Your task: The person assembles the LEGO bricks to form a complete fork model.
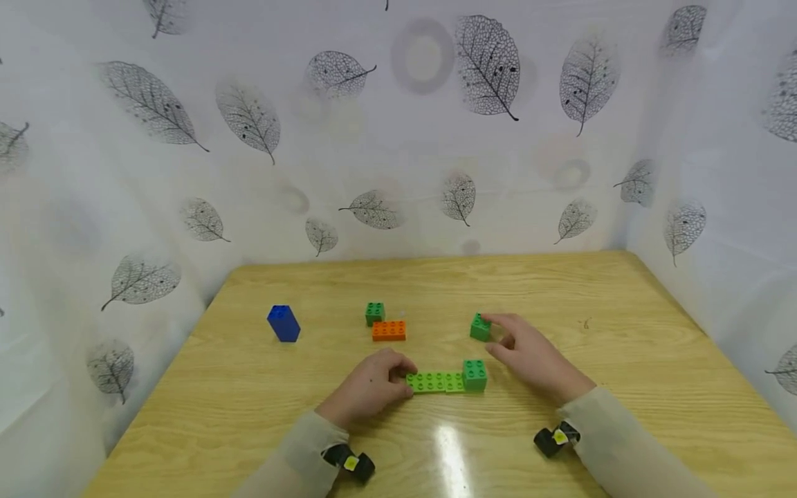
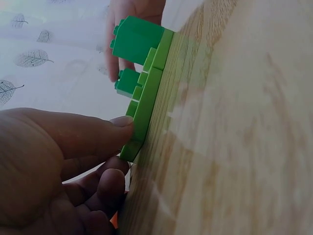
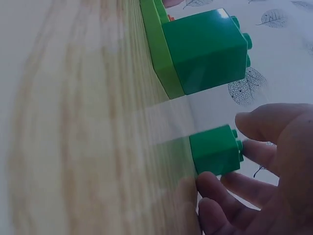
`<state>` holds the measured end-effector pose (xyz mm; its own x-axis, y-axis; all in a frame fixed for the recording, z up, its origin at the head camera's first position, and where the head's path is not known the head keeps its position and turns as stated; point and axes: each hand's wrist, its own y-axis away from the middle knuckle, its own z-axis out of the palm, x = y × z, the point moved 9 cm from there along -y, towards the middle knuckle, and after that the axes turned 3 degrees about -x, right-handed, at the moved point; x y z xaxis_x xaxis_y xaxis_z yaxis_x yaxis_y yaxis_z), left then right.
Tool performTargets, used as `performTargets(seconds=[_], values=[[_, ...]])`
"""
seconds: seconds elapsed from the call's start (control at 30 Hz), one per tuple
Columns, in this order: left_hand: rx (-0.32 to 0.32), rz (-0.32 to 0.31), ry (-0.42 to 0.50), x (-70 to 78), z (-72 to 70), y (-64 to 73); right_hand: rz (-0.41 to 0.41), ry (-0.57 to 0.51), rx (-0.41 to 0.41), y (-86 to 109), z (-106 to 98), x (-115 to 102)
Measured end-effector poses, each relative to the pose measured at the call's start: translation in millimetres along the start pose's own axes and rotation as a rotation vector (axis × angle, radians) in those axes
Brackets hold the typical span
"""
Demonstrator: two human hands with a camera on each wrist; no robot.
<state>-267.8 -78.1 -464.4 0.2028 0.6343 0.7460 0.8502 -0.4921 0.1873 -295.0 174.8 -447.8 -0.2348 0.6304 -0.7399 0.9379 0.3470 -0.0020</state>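
A lime-green strip of flat toy building bricks [image 1: 434,382] lies on the table, a darker green square brick [image 1: 475,375] standing on its right end. My left hand [image 1: 367,389] pinches the strip's left end between thumb and finger; the left wrist view shows the thumb [image 2: 88,132] on the strip's side. Farther back, my right hand [image 1: 532,356] reaches to a loose green brick [image 1: 480,327], an extended index finger at its top edge. In the right wrist view the thumb [image 3: 266,122] is apart from this brick [image 3: 215,149], and the other fingers spread beside it.
An orange brick [image 1: 389,331] lies behind the strip, with another green brick [image 1: 375,314] just behind it. A tall blue brick [image 1: 284,324] stands at the left. The wooden table [image 1: 623,297] meets a leaf-patterned curtain [image 1: 398,138] at the back and sides.
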Motion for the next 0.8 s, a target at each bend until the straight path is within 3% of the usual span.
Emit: performTargets(seconds=[0.2,0.43,0.8], values=[[0.001,-0.003,-0.016,0.1,-0.3,1.3,0.03,-0.058,-0.008,0.4,4.6,5.8],[-0.005,0.005,-0.01,0.3,0.5,1.9,0.058,-0.054,0.019,2.9,2.5,7.8],[-0.003,-0.015,-0.005,-0.7,-0.1,-1.0,-0.067,-0.056,0.12,6.4,-2.8,-22.6]])
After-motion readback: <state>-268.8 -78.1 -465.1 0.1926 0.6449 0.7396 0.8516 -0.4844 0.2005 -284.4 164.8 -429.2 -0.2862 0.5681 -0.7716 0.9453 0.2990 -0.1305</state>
